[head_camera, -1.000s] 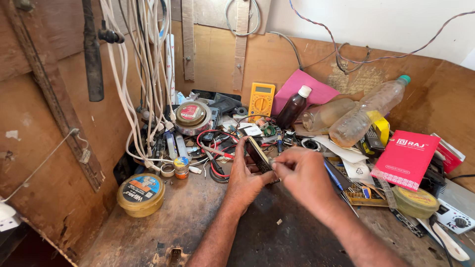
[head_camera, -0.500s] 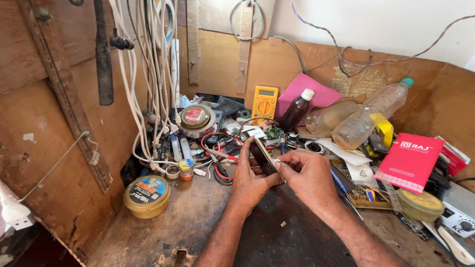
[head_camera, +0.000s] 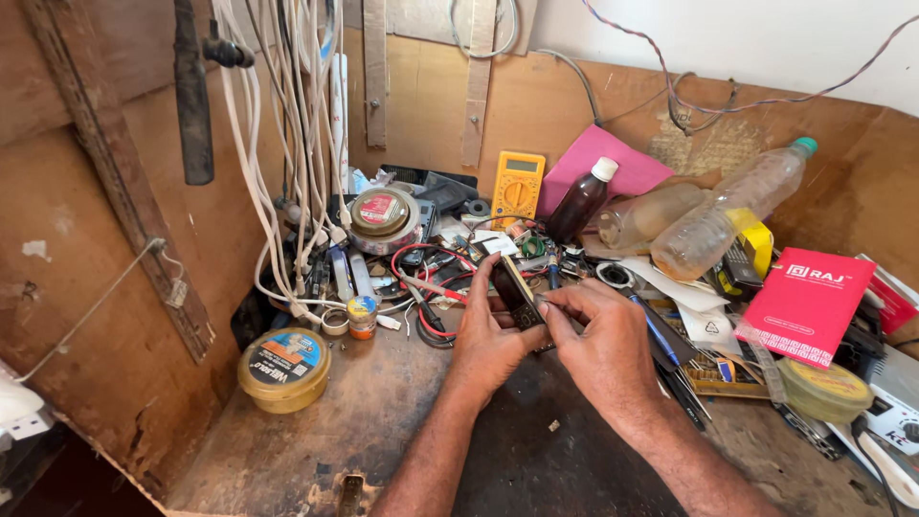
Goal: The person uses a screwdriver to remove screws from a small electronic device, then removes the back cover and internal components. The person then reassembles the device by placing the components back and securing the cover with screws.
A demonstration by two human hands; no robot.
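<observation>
We see a small dark phone-like device (head_camera: 514, 290) held on edge above the worn wooden bench (head_camera: 383, 421), just in front of the tangle of red and black wires (head_camera: 436, 278). Our left hand (head_camera: 490, 335) curls shut around its lower end, thumb and fingers pinching the sides. Our right hand (head_camera: 603, 340) closes on it too, fingertips pressed at the device's near corner. Behind the device stands a yellow multimeter (head_camera: 517, 188), with a dark brown bottle (head_camera: 580, 201) just right of that. Well left of the device sits a round yellow tin (head_camera: 284, 369); well right lies a red booklet (head_camera: 806, 304).
</observation>
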